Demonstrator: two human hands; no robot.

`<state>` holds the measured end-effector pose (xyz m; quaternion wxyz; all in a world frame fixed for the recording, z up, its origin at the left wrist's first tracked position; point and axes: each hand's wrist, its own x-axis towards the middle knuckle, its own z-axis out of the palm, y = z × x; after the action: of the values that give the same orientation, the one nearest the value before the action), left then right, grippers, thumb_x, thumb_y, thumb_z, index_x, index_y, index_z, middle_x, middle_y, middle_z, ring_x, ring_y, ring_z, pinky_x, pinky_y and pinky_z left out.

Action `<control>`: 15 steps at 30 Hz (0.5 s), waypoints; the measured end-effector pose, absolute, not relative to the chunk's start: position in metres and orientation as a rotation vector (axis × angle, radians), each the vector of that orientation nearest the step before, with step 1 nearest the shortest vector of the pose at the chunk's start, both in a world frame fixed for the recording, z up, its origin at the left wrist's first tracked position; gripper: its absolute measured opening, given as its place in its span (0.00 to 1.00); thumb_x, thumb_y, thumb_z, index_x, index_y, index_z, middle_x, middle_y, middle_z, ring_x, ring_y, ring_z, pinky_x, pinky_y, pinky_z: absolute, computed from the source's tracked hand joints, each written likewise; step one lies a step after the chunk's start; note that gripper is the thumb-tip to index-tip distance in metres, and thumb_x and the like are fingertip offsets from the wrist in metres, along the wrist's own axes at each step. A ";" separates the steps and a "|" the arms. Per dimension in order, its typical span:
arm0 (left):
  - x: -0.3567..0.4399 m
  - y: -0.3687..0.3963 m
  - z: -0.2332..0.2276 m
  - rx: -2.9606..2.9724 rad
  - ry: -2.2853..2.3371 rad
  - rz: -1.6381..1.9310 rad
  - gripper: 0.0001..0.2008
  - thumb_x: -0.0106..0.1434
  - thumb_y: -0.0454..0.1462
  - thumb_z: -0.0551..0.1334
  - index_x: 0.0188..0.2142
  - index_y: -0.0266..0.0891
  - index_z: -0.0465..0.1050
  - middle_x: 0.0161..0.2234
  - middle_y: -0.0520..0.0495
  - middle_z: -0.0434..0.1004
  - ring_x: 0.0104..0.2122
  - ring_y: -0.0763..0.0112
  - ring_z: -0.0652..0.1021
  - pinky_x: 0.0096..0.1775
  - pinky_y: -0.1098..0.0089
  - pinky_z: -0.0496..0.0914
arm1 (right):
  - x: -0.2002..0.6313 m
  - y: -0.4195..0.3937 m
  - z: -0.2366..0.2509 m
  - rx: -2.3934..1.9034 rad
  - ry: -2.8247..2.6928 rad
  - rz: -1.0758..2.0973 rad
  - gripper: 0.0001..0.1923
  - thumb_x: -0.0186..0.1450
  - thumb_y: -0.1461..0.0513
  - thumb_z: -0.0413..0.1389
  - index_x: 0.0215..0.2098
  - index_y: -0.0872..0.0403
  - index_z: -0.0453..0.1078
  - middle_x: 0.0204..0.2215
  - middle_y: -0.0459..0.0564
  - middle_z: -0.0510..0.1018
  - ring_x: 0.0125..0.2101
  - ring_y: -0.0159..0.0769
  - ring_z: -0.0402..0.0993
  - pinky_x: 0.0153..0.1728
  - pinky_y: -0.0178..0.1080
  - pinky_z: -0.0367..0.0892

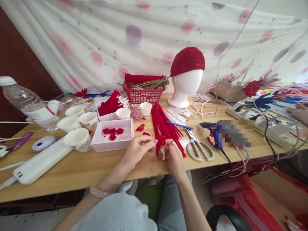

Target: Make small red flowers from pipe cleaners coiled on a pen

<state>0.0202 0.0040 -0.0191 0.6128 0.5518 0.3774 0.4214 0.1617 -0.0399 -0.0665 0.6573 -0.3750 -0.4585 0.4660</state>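
Between both hands, just over the table's front edge, is a small red fuzzy piece of bent pipe cleaner (160, 143). My left hand (141, 147) pinches it from the left with thumb and fingers. On the other side my right hand (172, 155) has its fingers curled closed around the piece. Behind them lies a bundle of straight red pipe cleaners (162, 123). A white box (112, 146) to the left holds beads and red fuzzy shapes. Green-handled scissors (199, 146) rest to the right, with a blue pen (179, 125) touching the bundle's side.
Several paper cups (78, 140), a water bottle (31, 106) and a white power strip (43, 160) occupy the left. At the back stand a red basket (144, 95) and a foam head (186, 86) with a red cap. A blue glue gun (216, 133) and cables lie right; another person's hand (299, 112) shows there.
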 end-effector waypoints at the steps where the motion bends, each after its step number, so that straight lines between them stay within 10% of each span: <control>1: 0.019 0.004 -0.019 1.306 0.876 0.981 0.09 0.55 0.40 0.67 0.28 0.36 0.80 0.28 0.49 0.77 0.27 0.72 0.74 0.32 0.70 0.71 | 0.162 -0.040 -0.067 -0.843 -1.049 1.055 0.19 0.72 0.47 0.51 0.31 0.52 0.64 0.19 0.40 0.64 0.22 0.30 0.60 0.28 0.35 0.59; 15: 0.016 0.002 -0.016 1.189 0.737 0.987 0.24 0.61 0.53 0.63 0.45 0.35 0.80 0.29 0.47 0.77 0.25 0.73 0.76 0.31 0.70 0.72 | 0.159 -0.049 -0.061 -0.966 -1.130 0.895 0.13 0.70 0.52 0.56 0.34 0.52 0.67 0.21 0.40 0.67 0.22 0.30 0.62 0.26 0.34 0.59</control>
<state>0.0162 0.0022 -0.0163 0.6555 0.5244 0.3252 0.4354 0.1586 -0.0492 -0.0608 0.6468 -0.4246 -0.4966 0.3934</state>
